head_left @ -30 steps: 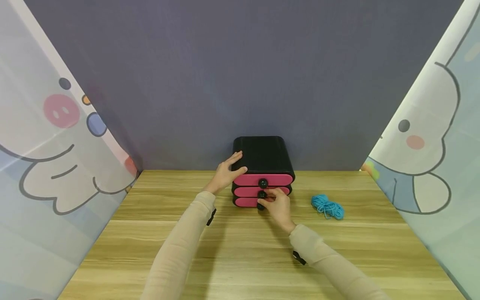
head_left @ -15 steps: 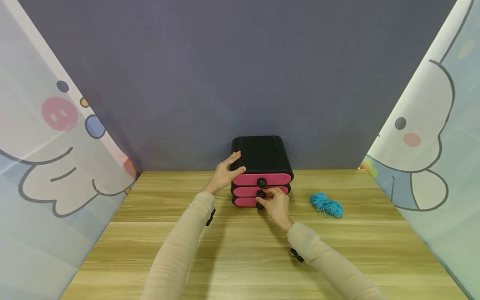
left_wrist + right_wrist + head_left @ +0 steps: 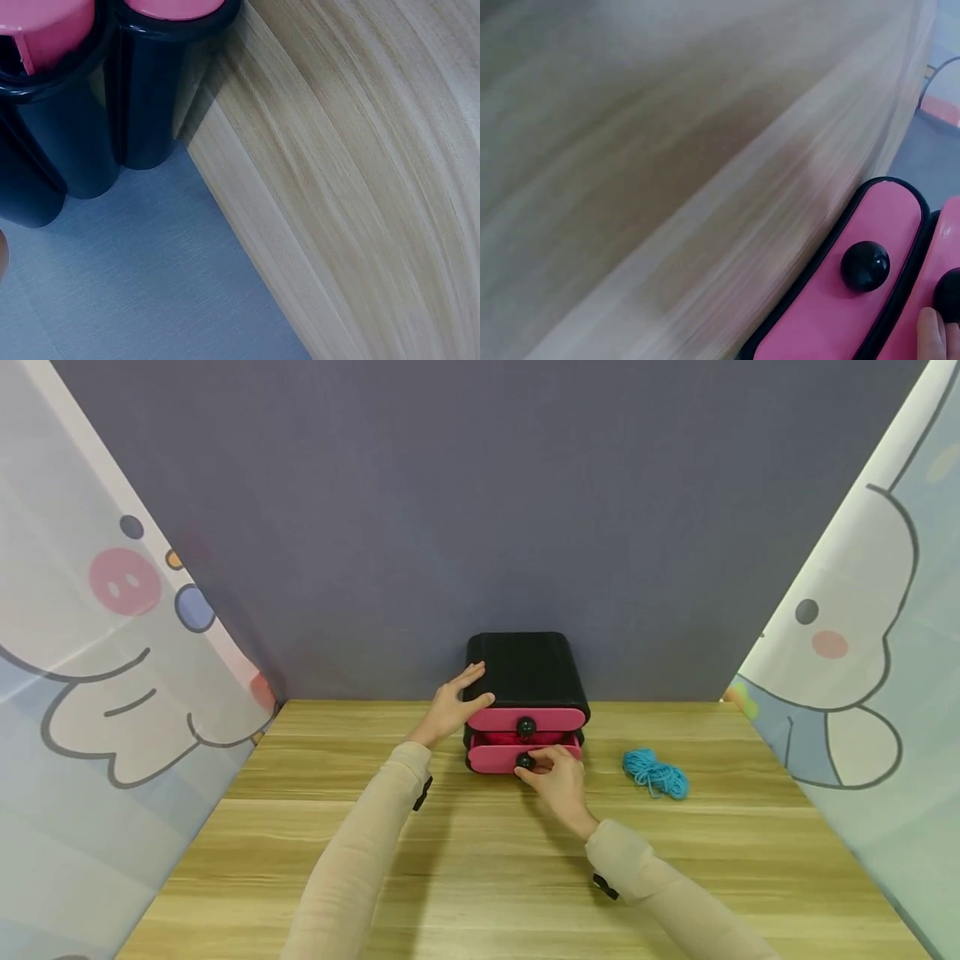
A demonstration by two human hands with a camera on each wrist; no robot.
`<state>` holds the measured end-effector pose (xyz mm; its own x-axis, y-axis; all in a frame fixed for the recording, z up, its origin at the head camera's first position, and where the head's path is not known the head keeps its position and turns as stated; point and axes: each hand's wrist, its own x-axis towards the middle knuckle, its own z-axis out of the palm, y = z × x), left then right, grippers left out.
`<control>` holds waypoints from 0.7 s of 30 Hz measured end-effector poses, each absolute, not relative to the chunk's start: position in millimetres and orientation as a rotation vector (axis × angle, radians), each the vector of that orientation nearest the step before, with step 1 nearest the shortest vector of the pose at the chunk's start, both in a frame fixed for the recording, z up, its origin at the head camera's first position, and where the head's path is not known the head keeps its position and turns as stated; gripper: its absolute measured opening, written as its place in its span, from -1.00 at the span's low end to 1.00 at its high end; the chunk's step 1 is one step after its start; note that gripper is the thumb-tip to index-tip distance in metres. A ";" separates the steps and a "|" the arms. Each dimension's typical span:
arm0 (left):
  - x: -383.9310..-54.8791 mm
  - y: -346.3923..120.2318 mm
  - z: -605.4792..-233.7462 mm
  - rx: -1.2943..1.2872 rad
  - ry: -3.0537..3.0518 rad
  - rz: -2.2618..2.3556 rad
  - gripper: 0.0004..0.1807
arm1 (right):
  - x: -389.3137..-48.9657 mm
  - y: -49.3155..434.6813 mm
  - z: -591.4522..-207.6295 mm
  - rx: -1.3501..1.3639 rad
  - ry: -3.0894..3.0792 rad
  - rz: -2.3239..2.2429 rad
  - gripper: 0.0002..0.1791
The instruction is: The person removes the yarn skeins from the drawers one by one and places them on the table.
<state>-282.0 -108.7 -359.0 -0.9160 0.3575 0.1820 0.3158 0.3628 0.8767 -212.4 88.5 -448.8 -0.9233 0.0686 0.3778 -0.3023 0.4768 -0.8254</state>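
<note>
A small black cabinet (image 3: 525,667) with pink drawer fronts stands against the back wall. Its middle drawer (image 3: 489,760) is partly pulled out, and a strip of its pink inside shows. My right hand (image 3: 562,785) pinches that drawer's round black knob (image 3: 525,762); in the right wrist view, fingertips (image 3: 931,337) touch the same knob (image 3: 949,295). My left hand (image 3: 450,708) rests on the cabinet's left top edge, fingers extended. The top drawer (image 3: 487,720) is closed. In the head view the pulled-out drawer hides the bottom one, whose front (image 3: 817,322) appears closed in the right wrist view.
A bundle of blue cord (image 3: 656,774) lies on the wooden table (image 3: 495,877), right of the cabinet. Behind the table rises a dark grey wall (image 3: 480,527). Cartoon-printed panels flank both sides.
The middle drawer has slid out toward me, with my right hand moving back on its knob. My left hand has stayed on the cabinet.
</note>
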 end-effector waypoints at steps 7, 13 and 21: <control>-292.3 -109.4 -371.3 0.639 2.592 1.613 -0.26 | -202.7 90.9 -449.0 0.257 -2.353 1.299 -0.69; -302.5 -110.0 -383.3 0.635 2.636 1.641 -0.27 | -193.5 94.0 -449.5 0.315 -2.361 1.178 -0.69; -304.2 -109.6 -385.6 0.642 2.639 1.635 -0.27 | -177.0 96.4 -451.5 0.342 -2.382 1.126 -0.69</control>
